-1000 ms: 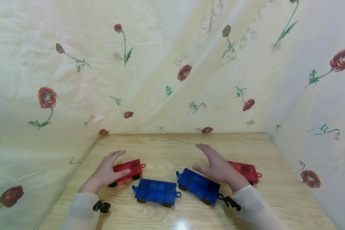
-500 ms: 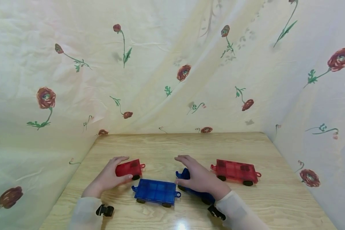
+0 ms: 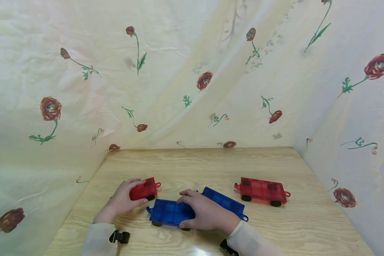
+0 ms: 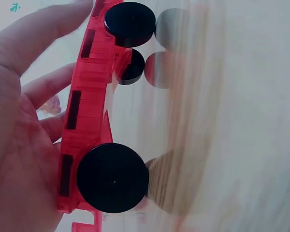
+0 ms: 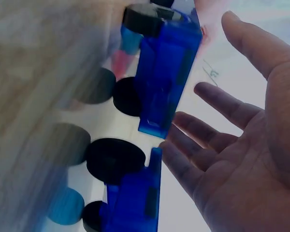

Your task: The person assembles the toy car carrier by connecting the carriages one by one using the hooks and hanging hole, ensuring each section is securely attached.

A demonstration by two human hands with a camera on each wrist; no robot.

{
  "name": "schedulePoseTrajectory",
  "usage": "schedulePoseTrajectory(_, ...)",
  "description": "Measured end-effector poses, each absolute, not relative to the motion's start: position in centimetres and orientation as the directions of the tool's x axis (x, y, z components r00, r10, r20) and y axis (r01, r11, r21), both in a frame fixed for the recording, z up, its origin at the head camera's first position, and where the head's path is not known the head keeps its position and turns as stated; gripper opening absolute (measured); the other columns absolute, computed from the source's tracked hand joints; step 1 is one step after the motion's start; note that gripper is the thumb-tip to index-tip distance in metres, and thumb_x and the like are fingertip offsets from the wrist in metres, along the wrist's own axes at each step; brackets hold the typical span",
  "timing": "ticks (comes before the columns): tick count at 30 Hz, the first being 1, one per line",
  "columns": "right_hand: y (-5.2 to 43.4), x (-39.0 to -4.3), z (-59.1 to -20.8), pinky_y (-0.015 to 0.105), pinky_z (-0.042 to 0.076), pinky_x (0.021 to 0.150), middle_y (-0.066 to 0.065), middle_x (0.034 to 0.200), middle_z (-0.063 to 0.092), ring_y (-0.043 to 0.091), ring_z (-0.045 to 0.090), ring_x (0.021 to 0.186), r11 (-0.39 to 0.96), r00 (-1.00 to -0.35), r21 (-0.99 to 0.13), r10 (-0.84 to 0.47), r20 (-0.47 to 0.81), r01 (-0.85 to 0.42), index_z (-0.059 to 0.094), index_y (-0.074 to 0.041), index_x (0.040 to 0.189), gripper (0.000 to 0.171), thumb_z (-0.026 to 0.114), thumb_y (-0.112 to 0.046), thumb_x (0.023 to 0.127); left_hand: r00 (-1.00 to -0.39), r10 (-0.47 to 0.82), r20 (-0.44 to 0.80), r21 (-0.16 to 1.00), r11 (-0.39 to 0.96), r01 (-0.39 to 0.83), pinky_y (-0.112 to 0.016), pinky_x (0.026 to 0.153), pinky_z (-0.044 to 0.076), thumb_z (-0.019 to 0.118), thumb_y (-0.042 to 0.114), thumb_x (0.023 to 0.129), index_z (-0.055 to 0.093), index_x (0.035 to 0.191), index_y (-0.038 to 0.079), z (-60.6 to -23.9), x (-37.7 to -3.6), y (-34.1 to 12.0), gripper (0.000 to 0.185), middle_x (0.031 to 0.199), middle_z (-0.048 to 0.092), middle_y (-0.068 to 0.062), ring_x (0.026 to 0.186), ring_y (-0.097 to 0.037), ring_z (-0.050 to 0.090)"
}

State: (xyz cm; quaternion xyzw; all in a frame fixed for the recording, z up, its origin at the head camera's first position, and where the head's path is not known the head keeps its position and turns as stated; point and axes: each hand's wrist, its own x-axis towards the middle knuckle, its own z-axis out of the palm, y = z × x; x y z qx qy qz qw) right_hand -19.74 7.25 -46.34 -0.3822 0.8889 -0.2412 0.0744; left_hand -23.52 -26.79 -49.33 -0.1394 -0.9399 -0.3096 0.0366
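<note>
My left hand (image 3: 120, 201) lies over a red toy train wagon (image 3: 142, 191) with black wheels, covering its rear end. The thumb is on its near side and the fingers are on its far side. In the left wrist view the palm faces the wagon's top; a firm hold does not show. My right hand (image 3: 208, 213) hovers with loose fingers over the right end of one blue toy wagon (image 3: 166, 211) and the left end of another blue wagon (image 3: 224, 201). The right wrist view shows that palm (image 5: 241, 145) beside both wagons, holding nothing.
A second red wagon (image 3: 260, 190) stands on the wooden table (image 3: 195, 163) at the right. Flowered cloth (image 3: 166, 96) hangs behind the table and along both sides. Each wrist wears a strap with a black buckle (image 3: 119, 237).
My right hand has moved left and toward me, from above the right blue wagon to the left one's end. My left hand has shifted slightly right and nearer. The wagons have not moved.
</note>
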Motion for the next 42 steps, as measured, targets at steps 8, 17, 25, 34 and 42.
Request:
schedulePoseTrajectory(8, 6.8, -19.6, -47.1, 0.036, 0.046, 0.095, -0.005, 0.136, 0.048, 0.015, 0.049, 0.121, 0.600, -0.676, -0.410, -0.735, 0.057, -0.687, 0.059, -0.029, 0.122, 0.052, 0.074, -0.054, 0.079, -0.958, 0.226, 0.175, 0.555, 0.781, 0.286, -0.055, 0.087, 0.048, 0.083, 0.032, 0.076, 0.055, 0.137, 0.025, -50.1, -23.7, -27.3, 0.067, 0.139, 0.048, -0.003, 0.123, -0.033, 0.044)
schedulePoseTrajectory(17, 6.5, -19.7, -47.5, 0.033, 0.047, 0.092, -0.013, 0.124, 0.051, 0.008, 0.052, 0.111, 0.631, -0.697, -0.384, -0.715, 0.049, -0.674, 0.058, -0.031, 0.120, 0.052, 0.076, -0.053, 0.077, -0.962, 0.195, 0.190, 0.589, 0.762, 0.271, -0.054, 0.088, 0.049, 0.084, 0.037, 0.074, 0.061, 0.131, 0.027, -50.5, -23.7, -27.6, 0.063, 0.135, 0.051, 0.002, 0.121, -0.031, 0.047)
schedulePoseTrajectory(25, 6.7, -19.9, -47.6, 0.032, 0.048, 0.089, -0.013, 0.120, 0.052, 0.007, 0.053, 0.107, 0.633, -0.700, -0.365, -0.710, 0.078, -0.683, 0.059, -0.029, 0.120, 0.050, 0.076, -0.050, 0.078, -0.972, 0.132, 0.196, 0.647, 0.727, 0.229, -0.054, 0.085, 0.050, 0.084, 0.044, 0.071, 0.061, 0.130, 0.027, -50.2, -23.5, -27.8, 0.066, 0.135, 0.050, -0.002, 0.120, -0.033, 0.046)
schedulePoseTrajectory(34, 6.9, -20.7, -47.5, 0.034, 0.050, 0.086, -0.012, 0.122, 0.051, 0.010, 0.054, 0.107, 0.660, -0.730, -0.372, -0.680, 0.075, -0.653, 0.058, -0.030, 0.123, 0.050, 0.074, -0.052, 0.080, -0.969, 0.099, 0.226, 0.647, 0.728, 0.225, -0.054, 0.084, 0.051, 0.080, 0.047, 0.075, 0.061, 0.129, 0.027, -49.8, -23.2, -28.2, 0.061, 0.136, 0.049, -0.002, 0.119, -0.033, 0.046)
schedulePoseTrajectory(42, 6.7, -21.4, -47.5, 0.033, 0.050, 0.082, -0.010, 0.119, 0.053, 0.008, 0.054, 0.100, 0.683, -0.754, -0.374, -0.653, 0.073, -0.628, 0.058, -0.028, 0.123, 0.051, 0.075, -0.050, 0.080, -0.972, 0.068, 0.225, 0.653, 0.730, 0.202, -0.052, 0.085, 0.051, 0.080, 0.048, 0.075, 0.061, 0.129, 0.028, -49.8, -23.0, -28.5, 0.061, 0.135, 0.049, -0.002, 0.117, -0.032, 0.048)
